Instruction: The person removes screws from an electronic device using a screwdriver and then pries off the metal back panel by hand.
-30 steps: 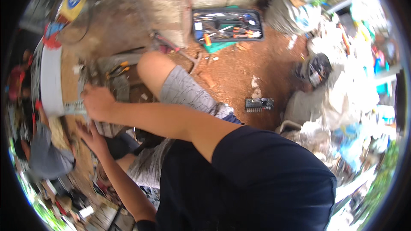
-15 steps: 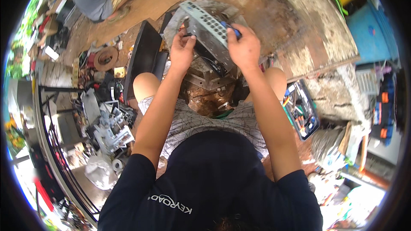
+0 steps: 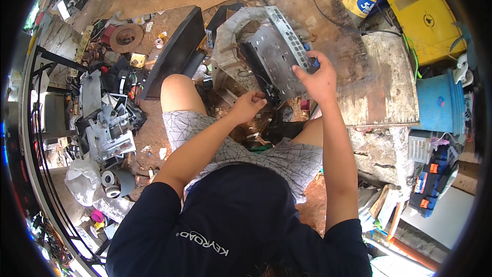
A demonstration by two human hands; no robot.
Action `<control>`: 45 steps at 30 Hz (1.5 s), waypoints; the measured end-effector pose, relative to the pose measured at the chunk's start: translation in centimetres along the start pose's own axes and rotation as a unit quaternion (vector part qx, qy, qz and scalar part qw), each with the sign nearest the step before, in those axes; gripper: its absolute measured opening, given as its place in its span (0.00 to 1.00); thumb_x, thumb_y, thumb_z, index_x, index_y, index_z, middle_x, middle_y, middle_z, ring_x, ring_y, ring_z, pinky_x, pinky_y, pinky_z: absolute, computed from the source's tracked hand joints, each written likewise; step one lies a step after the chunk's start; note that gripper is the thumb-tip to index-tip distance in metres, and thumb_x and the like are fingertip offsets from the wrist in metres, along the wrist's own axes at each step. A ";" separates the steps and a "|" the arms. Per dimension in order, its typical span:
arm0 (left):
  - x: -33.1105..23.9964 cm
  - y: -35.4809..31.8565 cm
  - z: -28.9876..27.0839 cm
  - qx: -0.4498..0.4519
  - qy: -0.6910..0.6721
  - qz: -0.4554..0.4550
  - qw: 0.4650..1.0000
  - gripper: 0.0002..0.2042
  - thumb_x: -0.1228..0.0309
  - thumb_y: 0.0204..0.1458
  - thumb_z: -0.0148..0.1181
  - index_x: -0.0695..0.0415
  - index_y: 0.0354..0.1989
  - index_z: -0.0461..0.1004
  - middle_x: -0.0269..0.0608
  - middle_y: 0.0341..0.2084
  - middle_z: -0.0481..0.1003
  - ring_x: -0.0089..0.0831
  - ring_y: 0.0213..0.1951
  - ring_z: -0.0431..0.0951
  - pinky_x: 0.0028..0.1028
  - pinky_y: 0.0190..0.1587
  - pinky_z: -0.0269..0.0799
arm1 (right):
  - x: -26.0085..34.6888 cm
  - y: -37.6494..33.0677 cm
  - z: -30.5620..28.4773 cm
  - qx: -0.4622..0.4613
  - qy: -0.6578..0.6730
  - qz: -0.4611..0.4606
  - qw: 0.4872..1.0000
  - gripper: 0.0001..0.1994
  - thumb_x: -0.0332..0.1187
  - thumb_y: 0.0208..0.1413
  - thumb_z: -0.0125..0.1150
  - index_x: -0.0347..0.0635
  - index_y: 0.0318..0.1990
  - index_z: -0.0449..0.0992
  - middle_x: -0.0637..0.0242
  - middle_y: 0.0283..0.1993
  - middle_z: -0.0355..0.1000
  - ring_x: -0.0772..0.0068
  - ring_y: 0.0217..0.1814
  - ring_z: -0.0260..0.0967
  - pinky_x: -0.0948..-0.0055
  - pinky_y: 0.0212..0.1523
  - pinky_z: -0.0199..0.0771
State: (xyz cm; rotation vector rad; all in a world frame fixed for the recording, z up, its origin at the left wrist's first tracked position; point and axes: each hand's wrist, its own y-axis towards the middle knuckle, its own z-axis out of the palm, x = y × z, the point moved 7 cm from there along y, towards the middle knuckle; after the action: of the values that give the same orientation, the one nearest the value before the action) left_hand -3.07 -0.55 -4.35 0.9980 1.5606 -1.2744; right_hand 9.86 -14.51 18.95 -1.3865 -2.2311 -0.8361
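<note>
A grey sheet-metal chassis (image 3: pixel 279 54) with a perforated, pale edge strip stands tilted over a rough, pale block (image 3: pixel 225 46). My right hand (image 3: pixel 320 79) grips it at that edge, thumb on the near side; something blue shows by the fingers, partly hidden. Along the chassis's left side runs a black bar (image 3: pixel 254 64) with thin dark wires at its lower end. There my left hand (image 3: pixel 249 106) is closed in a pinch, its fingertips close to the chassis's lower corner. What they pinch, if anything, is too small to make out.
A black flat panel (image 3: pixel 177 54) leans left of the block. Scrap metal parts (image 3: pixel 110 128) pile up at the left. A stained board (image 3: pixel 333 36) lies to the right, with a paint can (image 3: pixel 356 0), a yellow case (image 3: pixel 425 15) and a blue bucket (image 3: pixel 441 102) beyond.
My left hand has come down from the chassis's upper left side to its lower corner. The chassis is turned steeper in my right hand. The view has shifted too.
</note>
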 end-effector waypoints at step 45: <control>-5.0 -0.3 -6.5 0.092 -0.430 0.024 0.898 0.32 0.44 0.64 0.43 0.57 0.66 0.60 0.40 0.55 0.71 0.34 0.57 0.72 0.38 0.61 0.66 | 3.4 -8.4 -4.4 -0.135 0.385 0.096 0.908 0.27 0.20 0.44 0.73 0.35 0.53 0.69 0.66 0.45 0.70 0.79 0.44 0.69 0.77 0.46 0.72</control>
State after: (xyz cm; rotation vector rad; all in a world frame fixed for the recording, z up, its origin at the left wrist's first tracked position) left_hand -2.70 5.56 1.14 0.4440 0.7310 -1.5528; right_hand 0.84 -17.99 21.86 -1.0801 -1.3901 -1.3636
